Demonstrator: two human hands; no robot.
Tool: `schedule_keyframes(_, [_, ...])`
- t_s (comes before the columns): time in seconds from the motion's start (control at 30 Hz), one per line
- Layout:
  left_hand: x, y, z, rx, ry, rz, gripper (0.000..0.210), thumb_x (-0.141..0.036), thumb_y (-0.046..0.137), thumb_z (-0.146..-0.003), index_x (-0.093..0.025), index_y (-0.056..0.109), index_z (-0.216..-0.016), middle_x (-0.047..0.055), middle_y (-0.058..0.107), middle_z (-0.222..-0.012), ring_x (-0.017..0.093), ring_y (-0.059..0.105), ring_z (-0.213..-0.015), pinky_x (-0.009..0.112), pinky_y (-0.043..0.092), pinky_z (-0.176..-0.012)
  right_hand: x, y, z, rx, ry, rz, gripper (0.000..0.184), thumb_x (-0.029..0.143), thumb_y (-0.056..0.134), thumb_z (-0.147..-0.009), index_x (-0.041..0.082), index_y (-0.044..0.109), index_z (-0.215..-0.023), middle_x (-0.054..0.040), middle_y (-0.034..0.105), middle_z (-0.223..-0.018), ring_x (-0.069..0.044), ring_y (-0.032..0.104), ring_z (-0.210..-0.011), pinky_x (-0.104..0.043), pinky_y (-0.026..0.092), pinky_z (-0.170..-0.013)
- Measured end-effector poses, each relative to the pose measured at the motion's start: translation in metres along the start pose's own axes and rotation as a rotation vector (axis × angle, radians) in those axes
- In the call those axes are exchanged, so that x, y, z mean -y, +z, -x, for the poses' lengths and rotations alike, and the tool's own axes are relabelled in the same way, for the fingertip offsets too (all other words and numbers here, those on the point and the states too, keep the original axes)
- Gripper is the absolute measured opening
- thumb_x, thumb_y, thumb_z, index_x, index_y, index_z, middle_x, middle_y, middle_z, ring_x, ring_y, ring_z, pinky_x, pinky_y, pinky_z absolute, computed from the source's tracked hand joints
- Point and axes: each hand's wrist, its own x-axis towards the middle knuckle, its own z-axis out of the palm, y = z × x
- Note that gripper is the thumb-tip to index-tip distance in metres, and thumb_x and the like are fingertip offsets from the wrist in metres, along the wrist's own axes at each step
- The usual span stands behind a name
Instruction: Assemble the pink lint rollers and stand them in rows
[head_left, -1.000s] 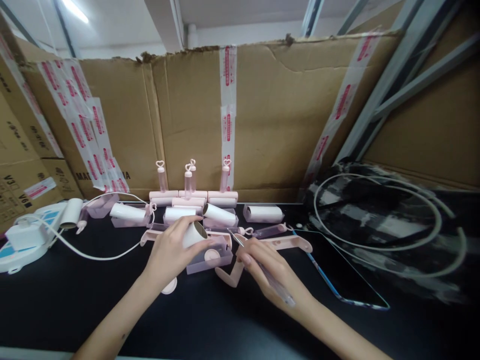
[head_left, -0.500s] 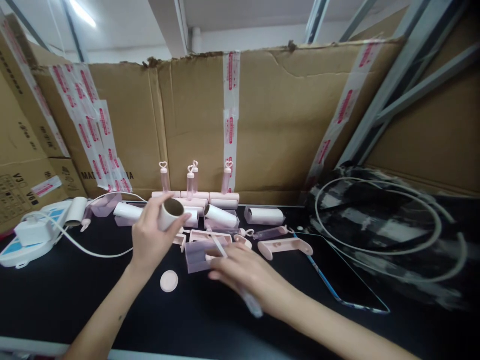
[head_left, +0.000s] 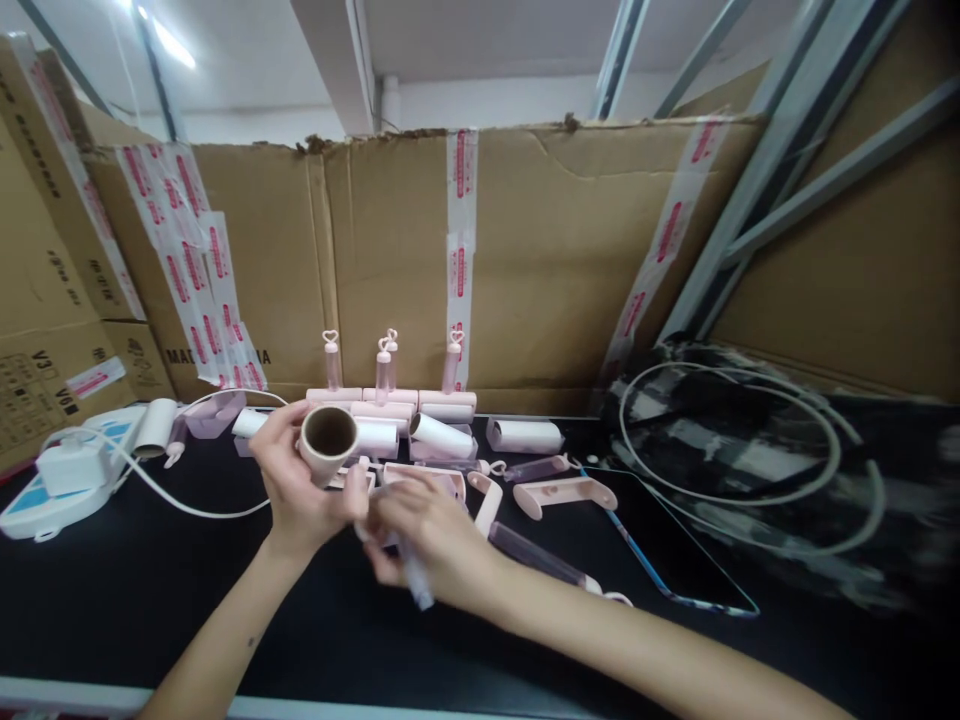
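A short cardboard tube (head_left: 324,466), white outside and brown inside, is gripped by my left hand (head_left: 289,475), its open end facing me. My right hand (head_left: 431,525) is closed, blurred, around a slim translucent stick (head_left: 417,580) that slants down below the palm. The fingertips of both hands almost meet under the tube; what lies between them is hard to make out. Just beyond the hands are pale pink plastic holders (head_left: 566,493) and white tubes (head_left: 442,436). A purple clear tube (head_left: 536,555) with a pink cap lies by my right forearm.
Pink cylinders with upright heart-topped tubes (head_left: 383,372) line the back, before a tall cardboard wall (head_left: 390,240). At left sits a power strip (head_left: 71,495) with a white cable. A tablet (head_left: 667,540) and a coiled cable (head_left: 731,500) lie at right.
My right hand has moved left, close to my left hand. The held tube has tipped its opening toward me. The pink disc no longer shows on the table, and the purple tube has come into view.
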Motion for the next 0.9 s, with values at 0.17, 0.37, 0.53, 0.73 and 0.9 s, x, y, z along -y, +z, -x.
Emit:
schedule_keyframes(0.17, [-0.012,0.015,0.021,0.381,0.058,0.096,0.046,-0.023,0.05,-0.079,-0.017,0.03,-0.12,0.013,0.049,-0.112,0.024,0.052,-0.108,0.042,0.045,-0.089,-0.036,-0.033,0.025,-0.058,0.206,0.009,0.017,0.025,0.045,-0.089,0.019,0.061,-0.091,-0.0033,0.07,-0.085,-0.017,0.064,-0.081,-0.036,0.034,-0.095])
schedule_keyframes(0.37, [-0.021,0.036,0.045,1.016,0.163,-0.067,0.042,-0.028,0.045,-0.088,-0.021,0.037,-0.129,0.01,0.053,-0.121,0.024,0.048,-0.113,0.041,0.043,-0.093,-0.058,-0.082,0.062,0.038,0.433,0.308,0.026,0.033,0.044,-0.09,0.02,0.064,-0.081,-0.005,0.069,-0.073,-0.021,0.064,-0.07,-0.029,0.044,-0.066])
schedule_keyframes(0.53, [-0.021,0.034,0.051,1.186,0.087,-0.205,0.052,-0.044,0.051,-0.084,-0.032,0.037,-0.133,0.009,0.049,-0.127,0.031,0.047,-0.114,0.05,0.042,-0.09,-0.057,-0.089,0.077,0.416,0.533,0.426,0.032,0.048,0.067,-0.07,0.02,0.069,-0.084,-0.0101,0.071,-0.075,-0.032,0.065,-0.078,-0.035,0.045,-0.066])
schedule_keyframes(0.73, [-0.032,-0.012,0.038,1.337,0.007,-0.185,0.068,-0.019,0.06,-0.077,-0.035,0.03,-0.136,0.006,0.051,-0.125,0.025,0.053,-0.108,0.039,0.046,-0.089,-0.05,-0.073,0.082,0.572,0.618,0.245,0.017,0.026,0.068,-0.069,0.02,0.071,-0.084,-0.0112,0.071,-0.077,-0.034,0.067,-0.076,-0.033,0.044,-0.058])
schedule_keyframes(0.9, [0.009,-0.088,0.001,1.183,-0.135,-0.331,0.059,-0.019,0.049,-0.082,-0.03,0.03,-0.136,0.006,0.046,-0.132,0.023,0.045,-0.119,0.04,0.036,-0.101,-0.045,-0.069,0.084,0.578,0.6,0.227,0.019,0.017,0.068,-0.065,0.018,0.07,-0.084,-0.0138,0.071,-0.083,-0.036,0.066,-0.08,-0.035,0.046,-0.062])
